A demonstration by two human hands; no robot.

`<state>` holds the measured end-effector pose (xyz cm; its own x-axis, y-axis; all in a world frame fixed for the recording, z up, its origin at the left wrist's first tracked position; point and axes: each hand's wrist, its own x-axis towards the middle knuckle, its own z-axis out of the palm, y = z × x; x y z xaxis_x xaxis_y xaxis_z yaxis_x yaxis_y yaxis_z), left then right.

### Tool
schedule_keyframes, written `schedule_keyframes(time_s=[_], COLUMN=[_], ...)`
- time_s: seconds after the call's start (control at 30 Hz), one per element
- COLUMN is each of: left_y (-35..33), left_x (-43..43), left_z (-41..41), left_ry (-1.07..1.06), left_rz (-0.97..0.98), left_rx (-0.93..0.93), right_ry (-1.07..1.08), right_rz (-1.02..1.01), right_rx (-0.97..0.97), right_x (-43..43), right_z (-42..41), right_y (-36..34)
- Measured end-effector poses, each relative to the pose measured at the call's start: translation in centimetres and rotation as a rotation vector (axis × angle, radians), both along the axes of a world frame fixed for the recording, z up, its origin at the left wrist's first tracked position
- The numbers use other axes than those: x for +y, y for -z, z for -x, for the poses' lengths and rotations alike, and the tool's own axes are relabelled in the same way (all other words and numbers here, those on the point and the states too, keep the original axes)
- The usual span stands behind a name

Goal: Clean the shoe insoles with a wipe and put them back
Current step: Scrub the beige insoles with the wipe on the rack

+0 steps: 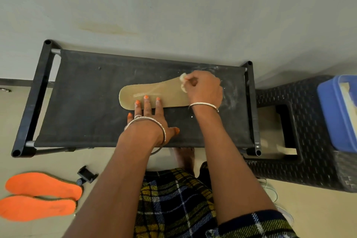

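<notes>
A tan insole (154, 92) lies flat on the black fabric top of a low rack (87, 102), long side running left to right. My left hand (152, 120) presses its straight fingers on the insole's near edge. My right hand (202, 89) grips a crumpled pale wipe (182, 78) on the insole's right end, which the hand partly hides. Two orange insoles (42, 197) lie side by side on the floor at the lower left.
A dark woven stool (313, 137) stands right of the rack, with a blue lidded box (338, 114) on it. A small black clip-like object (87, 175) lies on the floor near the orange insoles. The wall runs behind the rack. My plaid-clad legs are below.
</notes>
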<state>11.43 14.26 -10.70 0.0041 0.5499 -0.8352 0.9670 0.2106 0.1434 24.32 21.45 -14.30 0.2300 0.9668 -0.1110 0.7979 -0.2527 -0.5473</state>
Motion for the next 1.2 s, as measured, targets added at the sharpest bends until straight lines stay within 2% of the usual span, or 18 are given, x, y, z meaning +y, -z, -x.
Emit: schedule_keyframes(time_s=[0.1,0.17,0.23,0.37,0.43,0.5,0.6,0.67,0.73,0.9,0.97,1.07,1.13,1.2], left_y=[-0.2,-0.3,-0.2,-0.1,-0.1,-0.1,-0.2,-0.2,-0.1,0.2,0.3,-0.7,-1.9,-2.7], left_x=[0.0,0.0,0.1,0.1,0.1,0.2,0.3,0.3,0.3,0.4,0.6,0.8,1.0,1.2], left_z=[0.2,0.2,0.1,-0.2,-0.2,-0.1,0.2,0.2,0.1,0.0,0.2,0.3,0.2,0.3], left_ry=[0.009,0.011,0.005,-0.016,-0.015,-0.011,-0.004,-0.003,-0.006,0.001,0.029,0.050,0.033,-0.037], left_rz=[0.007,0.005,0.000,-0.005,-0.008,-0.005,0.004,0.006,0.001,-0.021,-0.045,-0.111,-0.234,-0.416], left_rx=[-0.010,-0.008,-0.005,0.010,0.015,0.009,-0.007,-0.008,0.001,0.042,0.066,0.094,0.128,0.147], right_ry=[0.240,0.270,0.189,-0.143,-0.183,-0.094,0.161,0.226,0.181,-0.188,-0.143,0.099,0.186,0.181], right_rz=[-0.016,-0.019,-0.001,0.158,0.227,0.239,0.145,0.106,0.140,0.302,0.307,0.229,0.151,0.115], right_rx=[-0.021,-0.011,-0.007,0.111,0.096,0.059,-0.003,-0.029,-0.042,0.004,-0.020,-0.066,-0.062,-0.021], right_x=[0.4,0.4,0.2,-0.6,-0.3,0.2,0.6,0.5,0.3,-0.9,-0.6,0.1,0.0,-0.2], right_z=[-3.0,-3.4,-2.4,1.1,0.9,-0.9,-4.1,-4.9,-4.3,0.6,-0.1,-3.7,-5.1,-5.4], right_y=[-0.7,-0.8,-0.7,0.0,-0.1,-0.3,-0.5,-0.7,-0.7,-0.4,-0.8,-1.3,-1.3,-1.3])
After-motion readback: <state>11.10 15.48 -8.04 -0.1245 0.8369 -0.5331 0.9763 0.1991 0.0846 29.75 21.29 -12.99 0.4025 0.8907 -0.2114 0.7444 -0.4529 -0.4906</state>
